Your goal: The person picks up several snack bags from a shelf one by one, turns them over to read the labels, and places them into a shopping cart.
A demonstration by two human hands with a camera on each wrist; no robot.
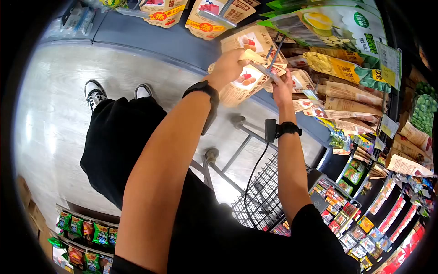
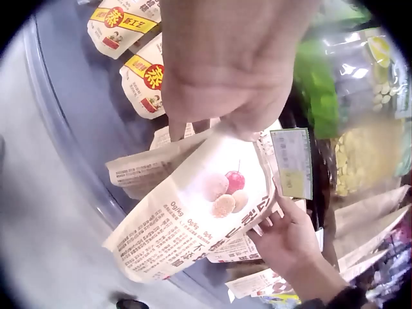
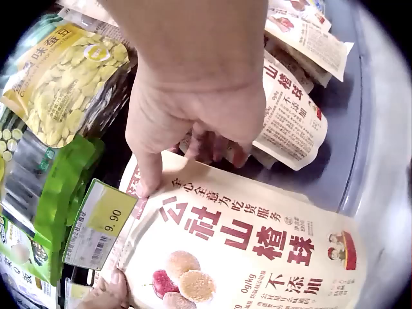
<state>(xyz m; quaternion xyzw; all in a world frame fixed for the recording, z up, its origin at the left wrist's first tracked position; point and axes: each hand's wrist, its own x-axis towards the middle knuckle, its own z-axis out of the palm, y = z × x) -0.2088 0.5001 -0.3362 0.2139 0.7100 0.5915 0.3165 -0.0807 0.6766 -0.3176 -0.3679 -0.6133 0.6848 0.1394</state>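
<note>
A cream snack pouch [image 1: 246, 81] printed with hawthorn balls hangs tilted at the front of a shelf hook, beside a price tag [image 3: 102, 222] reading 9.90. My left hand [image 1: 226, 67] grips its top edge, thumb over the front and fingers curled behind. On the other top corner my right hand [image 1: 283, 87] pinches the pouch, its thumb on the printed face, as the right wrist view shows. That view also catches the left fingertips [image 3: 109, 295] at the near corner. Behind it hang more pouches [image 3: 293, 112] of the same print.
Yellow-banded pouches [image 1: 207, 18] hang to the left above a grey shelf base [image 1: 137, 34]. Green and yellow snack bags [image 1: 346, 66] fill the right side. A wire shopping cart [image 1: 260, 192] stands below my arms. Bagged snacks [image 1: 89, 228] line a rack behind me.
</note>
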